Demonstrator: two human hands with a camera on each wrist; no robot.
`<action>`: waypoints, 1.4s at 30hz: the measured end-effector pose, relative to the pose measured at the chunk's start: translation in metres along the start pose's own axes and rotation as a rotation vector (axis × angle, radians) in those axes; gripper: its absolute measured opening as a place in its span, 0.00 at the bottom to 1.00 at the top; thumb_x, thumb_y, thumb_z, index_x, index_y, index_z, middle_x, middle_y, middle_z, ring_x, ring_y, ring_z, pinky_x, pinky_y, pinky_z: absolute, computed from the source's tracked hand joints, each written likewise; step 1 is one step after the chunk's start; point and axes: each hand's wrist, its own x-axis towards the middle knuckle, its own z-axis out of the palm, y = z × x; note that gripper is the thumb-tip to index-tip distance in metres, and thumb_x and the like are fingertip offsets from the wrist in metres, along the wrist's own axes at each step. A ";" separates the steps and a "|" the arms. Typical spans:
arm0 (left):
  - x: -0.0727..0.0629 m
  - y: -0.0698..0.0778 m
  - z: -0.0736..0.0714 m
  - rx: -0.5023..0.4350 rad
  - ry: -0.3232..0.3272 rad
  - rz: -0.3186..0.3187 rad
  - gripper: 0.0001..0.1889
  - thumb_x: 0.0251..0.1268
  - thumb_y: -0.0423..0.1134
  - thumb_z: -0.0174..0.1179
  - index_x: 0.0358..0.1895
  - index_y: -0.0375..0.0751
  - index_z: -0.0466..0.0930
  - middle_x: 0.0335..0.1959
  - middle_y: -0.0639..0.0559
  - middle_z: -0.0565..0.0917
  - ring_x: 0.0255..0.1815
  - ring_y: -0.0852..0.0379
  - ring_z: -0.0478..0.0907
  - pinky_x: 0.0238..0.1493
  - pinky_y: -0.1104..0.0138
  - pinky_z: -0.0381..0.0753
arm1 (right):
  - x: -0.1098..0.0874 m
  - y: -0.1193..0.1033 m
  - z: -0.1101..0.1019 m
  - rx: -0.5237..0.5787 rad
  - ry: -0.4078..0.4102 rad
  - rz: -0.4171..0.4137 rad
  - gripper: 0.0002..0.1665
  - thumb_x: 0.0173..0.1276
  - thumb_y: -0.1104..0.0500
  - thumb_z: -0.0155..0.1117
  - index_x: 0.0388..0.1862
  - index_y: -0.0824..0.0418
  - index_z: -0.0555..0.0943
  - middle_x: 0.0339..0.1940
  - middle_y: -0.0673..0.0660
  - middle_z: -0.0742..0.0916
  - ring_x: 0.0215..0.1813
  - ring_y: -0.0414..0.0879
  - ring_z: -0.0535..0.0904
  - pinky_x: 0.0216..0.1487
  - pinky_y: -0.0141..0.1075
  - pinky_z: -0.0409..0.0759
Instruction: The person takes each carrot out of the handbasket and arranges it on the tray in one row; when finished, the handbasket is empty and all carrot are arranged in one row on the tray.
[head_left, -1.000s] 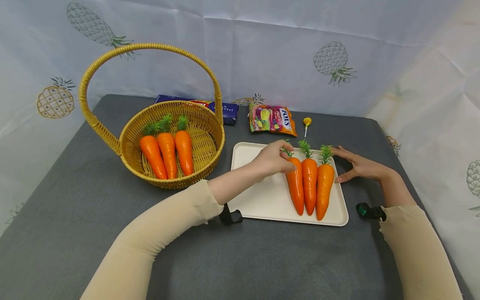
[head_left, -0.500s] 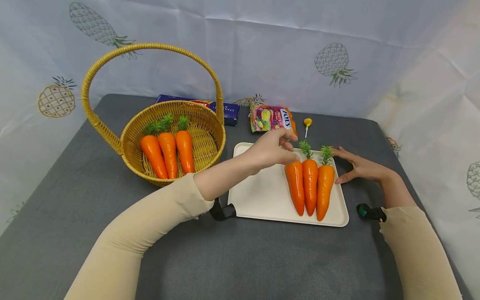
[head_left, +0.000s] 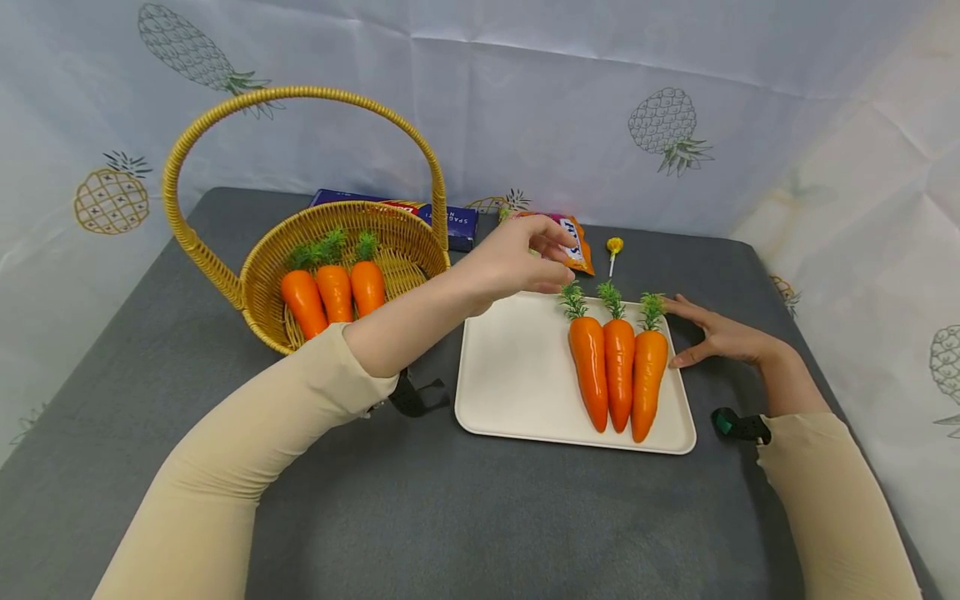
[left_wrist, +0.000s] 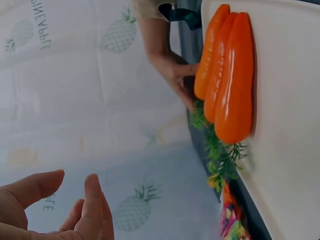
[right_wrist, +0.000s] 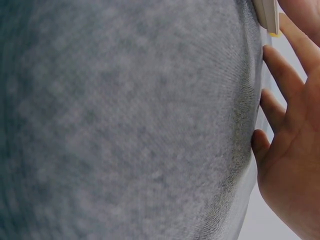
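Three orange carrots with green tops lie side by side on the right part of a cream tray (head_left: 517, 375): a left carrot (head_left: 589, 371), a middle carrot (head_left: 619, 371) and a right carrot (head_left: 648, 387). My left hand (head_left: 510, 260) hovers over the tray's far edge, fingers loosely bent and holding nothing. In the left wrist view its thumb and fingers (left_wrist: 91, 207) are apart. My right hand (head_left: 723, 335) is at the tray's right edge, fingers spread, on the table beside it; the right wrist view shows the fingers (right_wrist: 282, 75) near the tray's corner.
A wicker basket (head_left: 258, 329) with a tall handle stands at the left, holding three more carrots (head_left: 335, 292), partly hidden by my left arm. Behind are a blue spaghetti box (head_left: 461, 225), a candy bag (head_left: 577, 250), partly covered by my left hand, and a yellow lollipop (head_left: 614, 246).
My left hand has drawn away from the left carrot, moving up and to the left toward the candy bag. The carrots on the tray and my right hand have stayed in place.
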 end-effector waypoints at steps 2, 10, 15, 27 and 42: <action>-0.002 0.002 -0.005 0.008 0.011 0.008 0.22 0.66 0.28 0.61 0.62 0.36 0.72 0.52 0.43 0.73 0.52 0.50 0.79 0.51 0.66 0.87 | 0.000 0.000 0.000 0.002 0.001 -0.001 0.62 0.56 0.58 0.74 0.81 0.58 0.47 0.81 0.68 0.33 0.79 0.75 0.25 0.65 0.82 0.33; -0.008 0.005 -0.030 0.038 0.026 0.041 0.17 0.67 0.29 0.58 0.59 0.37 0.75 0.48 0.46 0.73 0.51 0.49 0.78 0.56 0.64 0.85 | 0.001 0.001 0.000 0.007 -0.001 0.002 0.62 0.56 0.58 0.74 0.82 0.58 0.46 0.81 0.67 0.33 0.79 0.75 0.24 0.65 0.82 0.33; -0.011 0.010 -0.045 0.049 0.044 0.043 0.15 0.68 0.31 0.59 0.57 0.38 0.77 0.46 0.48 0.75 0.50 0.52 0.77 0.57 0.63 0.85 | 0.000 0.001 0.000 0.000 0.003 0.004 0.62 0.55 0.58 0.74 0.82 0.58 0.46 0.81 0.68 0.33 0.79 0.75 0.25 0.65 0.82 0.34; -0.020 0.009 -0.090 0.099 0.050 -0.009 0.16 0.70 0.34 0.58 0.59 0.36 0.75 0.56 0.50 0.76 0.58 0.51 0.77 0.62 0.60 0.82 | 0.000 0.001 0.000 0.002 -0.003 0.006 0.62 0.56 0.58 0.74 0.82 0.57 0.46 0.81 0.67 0.33 0.79 0.75 0.24 0.64 0.82 0.34; -0.021 -0.014 -0.142 0.147 0.078 -0.087 0.22 0.75 0.41 0.53 0.66 0.33 0.69 0.55 0.50 0.73 0.55 0.51 0.75 0.63 0.64 0.81 | 0.001 0.001 0.000 -0.004 0.000 0.012 0.62 0.56 0.56 0.73 0.82 0.57 0.47 0.81 0.67 0.33 0.79 0.75 0.25 0.64 0.82 0.34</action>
